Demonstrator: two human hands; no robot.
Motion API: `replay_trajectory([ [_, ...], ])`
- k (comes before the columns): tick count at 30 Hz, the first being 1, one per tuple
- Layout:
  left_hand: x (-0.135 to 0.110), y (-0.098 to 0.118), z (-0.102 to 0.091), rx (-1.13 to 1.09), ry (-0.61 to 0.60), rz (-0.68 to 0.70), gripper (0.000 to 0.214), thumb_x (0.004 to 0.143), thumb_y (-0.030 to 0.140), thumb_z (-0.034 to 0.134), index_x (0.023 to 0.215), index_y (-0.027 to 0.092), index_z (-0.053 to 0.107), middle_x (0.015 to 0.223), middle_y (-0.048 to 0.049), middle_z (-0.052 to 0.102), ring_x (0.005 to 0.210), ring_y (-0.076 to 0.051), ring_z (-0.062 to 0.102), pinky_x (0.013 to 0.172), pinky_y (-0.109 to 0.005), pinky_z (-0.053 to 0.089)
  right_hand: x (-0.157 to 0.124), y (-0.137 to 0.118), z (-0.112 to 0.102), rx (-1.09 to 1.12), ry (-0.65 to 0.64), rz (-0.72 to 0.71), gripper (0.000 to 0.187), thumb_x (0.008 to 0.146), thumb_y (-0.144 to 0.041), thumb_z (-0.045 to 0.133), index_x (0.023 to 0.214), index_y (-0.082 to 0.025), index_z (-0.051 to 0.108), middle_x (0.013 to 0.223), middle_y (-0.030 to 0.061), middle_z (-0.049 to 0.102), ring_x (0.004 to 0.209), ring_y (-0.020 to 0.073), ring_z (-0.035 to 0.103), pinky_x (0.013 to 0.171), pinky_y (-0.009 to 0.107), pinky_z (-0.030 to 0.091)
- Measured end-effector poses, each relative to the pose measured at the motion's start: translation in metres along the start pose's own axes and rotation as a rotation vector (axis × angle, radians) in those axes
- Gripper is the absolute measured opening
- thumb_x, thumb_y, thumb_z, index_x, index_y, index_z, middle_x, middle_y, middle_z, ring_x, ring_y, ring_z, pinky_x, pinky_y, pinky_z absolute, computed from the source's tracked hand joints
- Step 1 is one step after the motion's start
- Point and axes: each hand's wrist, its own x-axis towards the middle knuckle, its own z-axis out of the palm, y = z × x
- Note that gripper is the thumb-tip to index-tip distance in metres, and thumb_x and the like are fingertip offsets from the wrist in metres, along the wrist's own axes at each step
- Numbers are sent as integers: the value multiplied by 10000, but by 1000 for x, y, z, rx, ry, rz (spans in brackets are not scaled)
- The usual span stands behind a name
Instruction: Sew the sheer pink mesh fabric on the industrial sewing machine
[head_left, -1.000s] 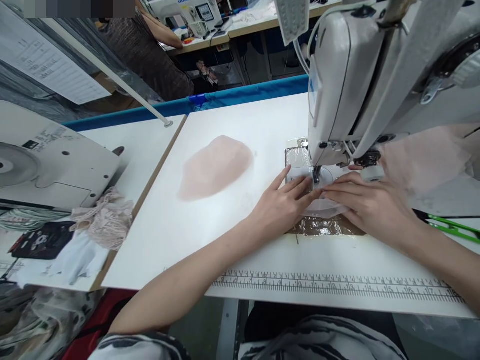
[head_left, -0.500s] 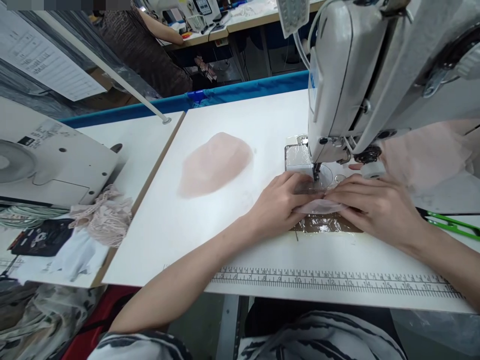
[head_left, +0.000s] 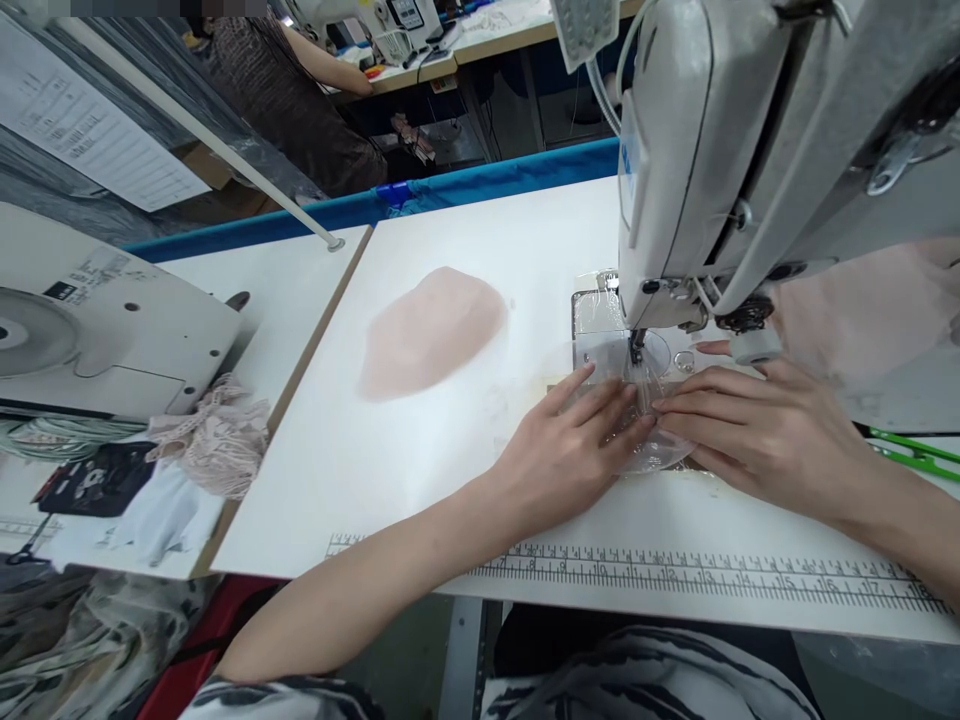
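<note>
A small piece of sheer, pale fabric [head_left: 654, 458] lies on the sewing machine's bed, just in front of the presser foot [head_left: 637, 345]. My left hand [head_left: 574, 450] rests on the fabric's left side, fingers spread and flat. From the right, my right hand [head_left: 757, 425] has its fingertips pressed together on the fabric's edge, close to the left fingertips. The sewing machine [head_left: 690, 170] stands above both hands. To the left, a cut piece of sheer pink fabric [head_left: 435, 335] lies flat on the white table [head_left: 330, 480].
Green-handled snips [head_left: 919, 455] lie beside my right wrist. More pink fabric [head_left: 862, 315] sits behind that hand. A ruler strip [head_left: 675, 572] runs along the front edge. At left are another machine [head_left: 112, 310] and a yarn bundle [head_left: 221, 440]. A person [head_left: 292, 110] sits beyond the blue cloth edge.
My left hand has shifted toward me and its fingers have spread out. The sheer fabric now lies flatter and reaches nearer to me. My right hand stays close to the same spot.
</note>
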Motion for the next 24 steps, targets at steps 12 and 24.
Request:
replay_trajectory([
  [12, 2, -6, 10, -33, 34, -44, 365, 1011, 231, 500, 1351, 137, 595, 1353, -133, 638, 1297, -257, 588, 1211, -537, 332, 1, 4, 3, -48, 19, 9, 290, 988, -110, 487, 905, -228, 738, 954, -21, 785, 885, 161, 718, 911, 367, 494],
  [24, 15, -30, 23, -58, 35, -88, 371, 1026, 219, 451, 1366, 155, 585, 1370, -148, 622, 1310, -262, 577, 1197, -590, 323, -1, 18, 23, -124, 9, 45, 254, 951, -74, 516, 982, -183, 743, 1041, 43, 775, 894, 208, 726, 821, 367, 547],
])
